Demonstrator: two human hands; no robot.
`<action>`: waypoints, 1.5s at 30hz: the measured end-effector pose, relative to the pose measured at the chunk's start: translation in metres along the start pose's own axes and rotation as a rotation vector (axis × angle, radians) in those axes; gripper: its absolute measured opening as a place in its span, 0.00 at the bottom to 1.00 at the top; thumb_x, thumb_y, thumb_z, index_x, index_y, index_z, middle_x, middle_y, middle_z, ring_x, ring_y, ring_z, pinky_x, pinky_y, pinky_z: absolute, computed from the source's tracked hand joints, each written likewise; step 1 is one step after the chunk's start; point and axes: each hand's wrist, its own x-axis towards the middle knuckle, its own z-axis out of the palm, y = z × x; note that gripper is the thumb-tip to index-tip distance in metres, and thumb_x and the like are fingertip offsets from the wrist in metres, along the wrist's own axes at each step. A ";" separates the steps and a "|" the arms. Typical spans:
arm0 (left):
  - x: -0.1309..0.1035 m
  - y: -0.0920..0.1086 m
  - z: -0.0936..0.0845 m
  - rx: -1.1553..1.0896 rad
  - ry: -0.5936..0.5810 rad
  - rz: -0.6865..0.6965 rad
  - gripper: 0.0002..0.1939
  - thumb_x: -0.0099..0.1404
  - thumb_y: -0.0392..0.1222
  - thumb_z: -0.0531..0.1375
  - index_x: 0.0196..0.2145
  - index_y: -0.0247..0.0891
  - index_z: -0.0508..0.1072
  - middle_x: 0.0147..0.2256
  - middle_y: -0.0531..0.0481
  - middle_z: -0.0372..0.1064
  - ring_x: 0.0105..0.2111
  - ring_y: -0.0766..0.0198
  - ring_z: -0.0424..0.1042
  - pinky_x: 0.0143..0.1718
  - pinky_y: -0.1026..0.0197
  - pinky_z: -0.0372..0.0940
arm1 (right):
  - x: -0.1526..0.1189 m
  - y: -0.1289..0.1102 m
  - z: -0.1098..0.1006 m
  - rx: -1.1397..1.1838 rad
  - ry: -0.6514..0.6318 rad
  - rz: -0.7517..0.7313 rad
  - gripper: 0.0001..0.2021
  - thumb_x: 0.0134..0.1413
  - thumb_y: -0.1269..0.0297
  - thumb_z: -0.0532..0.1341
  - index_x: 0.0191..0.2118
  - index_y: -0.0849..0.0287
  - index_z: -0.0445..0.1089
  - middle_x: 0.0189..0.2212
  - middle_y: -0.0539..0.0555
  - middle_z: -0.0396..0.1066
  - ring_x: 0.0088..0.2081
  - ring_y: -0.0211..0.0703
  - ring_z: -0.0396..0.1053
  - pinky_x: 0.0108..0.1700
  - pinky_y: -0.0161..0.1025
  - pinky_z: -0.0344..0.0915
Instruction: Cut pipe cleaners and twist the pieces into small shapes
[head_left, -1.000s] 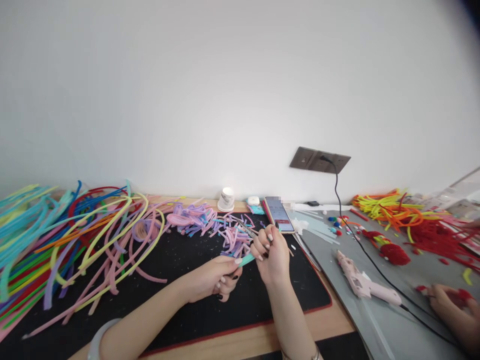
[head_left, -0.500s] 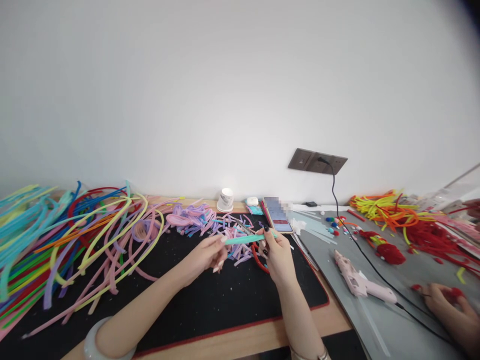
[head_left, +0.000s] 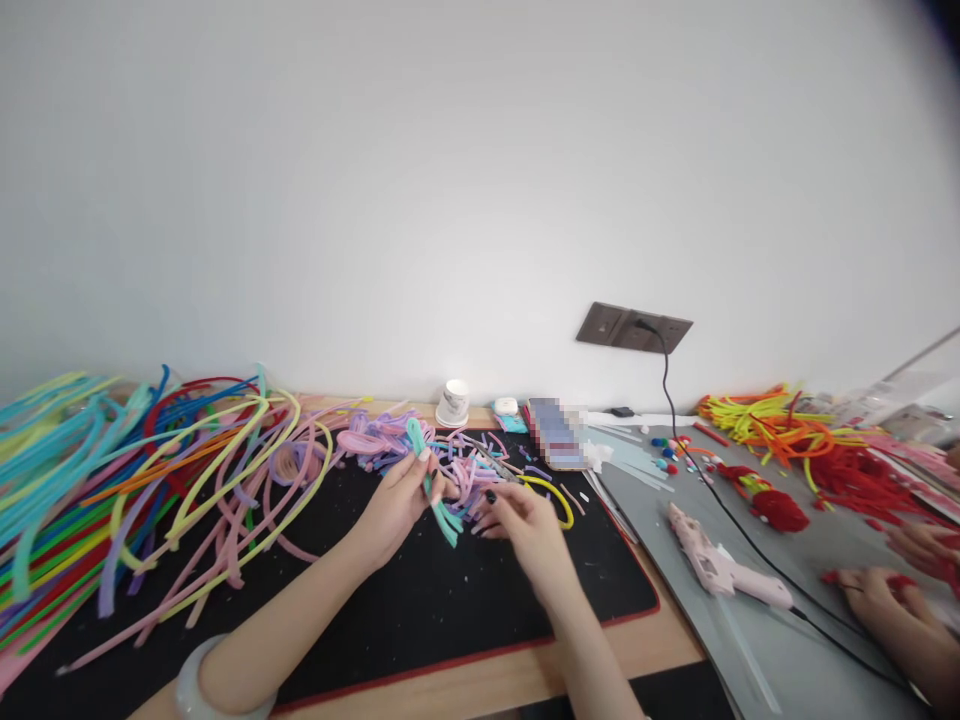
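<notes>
My left hand (head_left: 401, 500) pinches a folded bundle of mint-green pipe cleaners (head_left: 448, 525) above the black mat (head_left: 420, 620). A loop of the bundle sticks up past the fingers and its loose ends hang down to the right. My right hand (head_left: 521, 525) is just right of those ends, fingers apart and bent, with nothing visible in it. Beyond the right hand lies a yellow loop (head_left: 566, 510), which looks like a tool handle. Behind both hands is a heap of short pastel pipe cleaner pieces (head_left: 469, 475).
Long colourful pipe cleaners (head_left: 180, 490) cover the left side. A paper cup (head_left: 453, 402) and a phone (head_left: 555, 435) stand near the wall. On the grey mat at right are a pink glue gun (head_left: 720, 570), its black cord (head_left: 739, 520), and another person's hands (head_left: 889, 605).
The mint-green strip, earlier stretched level between both hands, is now a folded bundle in my left hand. My right hand has let go and moved slightly down and left.
</notes>
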 end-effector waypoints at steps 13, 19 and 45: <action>0.003 -0.001 -0.010 0.181 -0.008 -0.313 0.16 0.60 0.53 0.53 0.34 0.37 0.62 0.21 0.61 0.42 0.16 0.77 0.38 0.15 0.72 0.37 | 0.011 -0.007 -0.062 -1.428 -0.007 -0.144 0.09 0.35 0.78 0.54 0.28 0.63 0.66 0.28 0.59 0.69 0.32 0.46 0.66 0.31 0.36 0.54; 0.004 -0.002 -0.014 0.178 -0.007 -0.319 0.16 0.60 0.51 0.53 0.35 0.34 0.63 0.20 0.61 0.43 0.16 0.77 0.40 0.16 0.71 0.39 | 0.012 -0.029 -0.077 -1.346 0.068 -0.040 0.04 0.36 0.72 0.56 0.24 0.60 0.64 0.23 0.55 0.68 0.26 0.43 0.64 0.25 0.34 0.48; -0.008 0.019 -0.021 1.310 0.212 0.260 0.12 0.65 0.45 0.44 0.25 0.41 0.56 0.21 0.54 0.56 0.21 0.62 0.56 0.26 0.63 0.43 | -0.038 -0.028 -0.026 0.504 -0.640 0.272 0.37 0.28 0.25 0.46 0.31 0.58 0.62 0.27 0.58 0.67 0.28 0.46 0.68 0.30 0.41 0.63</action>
